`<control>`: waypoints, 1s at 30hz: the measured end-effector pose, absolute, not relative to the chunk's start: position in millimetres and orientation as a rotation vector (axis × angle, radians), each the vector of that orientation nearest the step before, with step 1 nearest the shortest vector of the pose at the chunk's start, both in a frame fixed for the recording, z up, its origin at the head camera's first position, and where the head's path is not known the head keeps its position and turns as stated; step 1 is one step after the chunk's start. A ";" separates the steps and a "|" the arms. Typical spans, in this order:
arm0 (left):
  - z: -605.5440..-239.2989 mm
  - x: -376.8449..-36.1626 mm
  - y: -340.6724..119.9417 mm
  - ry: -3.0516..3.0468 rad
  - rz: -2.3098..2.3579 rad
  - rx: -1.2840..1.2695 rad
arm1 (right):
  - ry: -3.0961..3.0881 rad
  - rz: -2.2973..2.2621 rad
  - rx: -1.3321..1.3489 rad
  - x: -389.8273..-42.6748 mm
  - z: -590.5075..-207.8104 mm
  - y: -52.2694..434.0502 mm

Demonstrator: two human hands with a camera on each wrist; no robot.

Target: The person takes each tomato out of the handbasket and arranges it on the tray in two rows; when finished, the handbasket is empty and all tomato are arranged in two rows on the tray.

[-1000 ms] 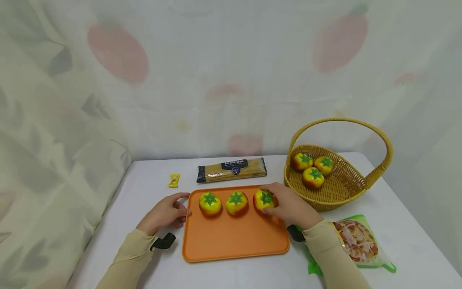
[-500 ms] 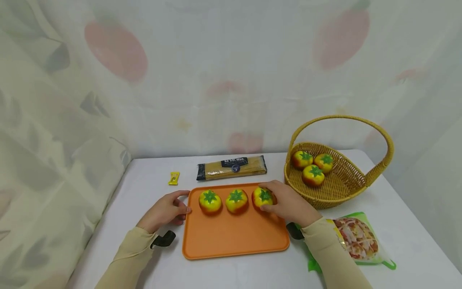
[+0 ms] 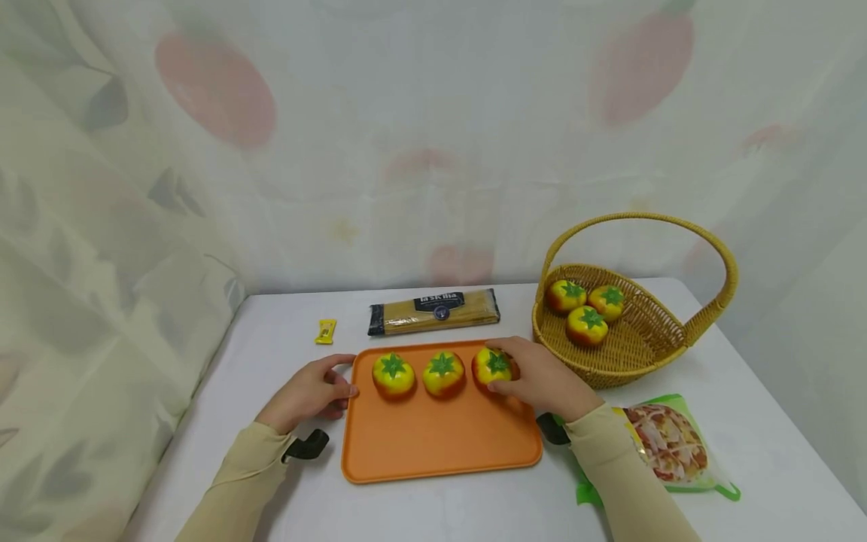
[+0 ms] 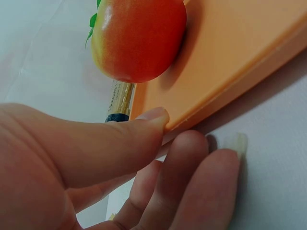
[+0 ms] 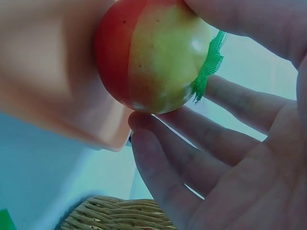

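On an orange tray point(image 3: 440, 444) stand three red-and-yellow tomatoes with green leafy tops in a row along its far side: a left one point(image 3: 393, 377), a middle one point(image 3: 443, 375) and a right one point(image 3: 489, 367). My left hand point(image 3: 311, 393) holds the tray's left rim; in the left wrist view its thumb point(image 4: 153, 120) lies on the rim, with fingers below the edge. My right hand point(image 3: 542, 376) grips the right tomato point(image 5: 163, 57) between thumb and fingers; the right wrist view shows it close over the tray.
A wicker basket point(image 3: 637, 354) with a tall handle holds three similar tomatoes at the back right. A spaghetti pack point(image 3: 433, 312) lies behind the tray, a small yellow packet point(image 3: 326, 331) at back left. A green food bag point(image 3: 670, 444) lies partly under the right forearm.
The head view has tilted slightly, so everything sits a little higher in it. Both hands keep their holds, and the tomatoes and tray stay nearly in place.
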State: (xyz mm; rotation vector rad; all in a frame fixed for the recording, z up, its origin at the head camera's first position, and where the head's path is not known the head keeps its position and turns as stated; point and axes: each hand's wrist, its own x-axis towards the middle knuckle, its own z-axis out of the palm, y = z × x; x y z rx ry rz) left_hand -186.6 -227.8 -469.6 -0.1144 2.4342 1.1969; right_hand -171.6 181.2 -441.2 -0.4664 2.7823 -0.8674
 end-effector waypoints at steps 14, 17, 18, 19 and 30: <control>-466.1 -186.2 -227.1 2.423 1.195 -0.105 | 2.798 -0.855 -0.500 -173.1 -441.0 182.8; -465.4 -186.3 -226.6 2.427 1.186 -0.105 | 2.802 -0.850 -0.494 -172.7 -440.2 182.8; -465.6 -186.6 -226.7 2.429 1.186 -0.105 | 2.803 -0.849 -0.491 -172.7 -439.8 183.0; -465.9 -186.7 -226.8 2.429 1.187 -0.107 | 2.804 -0.848 -0.489 -172.5 -439.4 182.9; -467.5 -187.7 -228.7 2.424 1.198 -0.103 | 2.808 -0.877 -0.511 -171.9 -435.6 183.7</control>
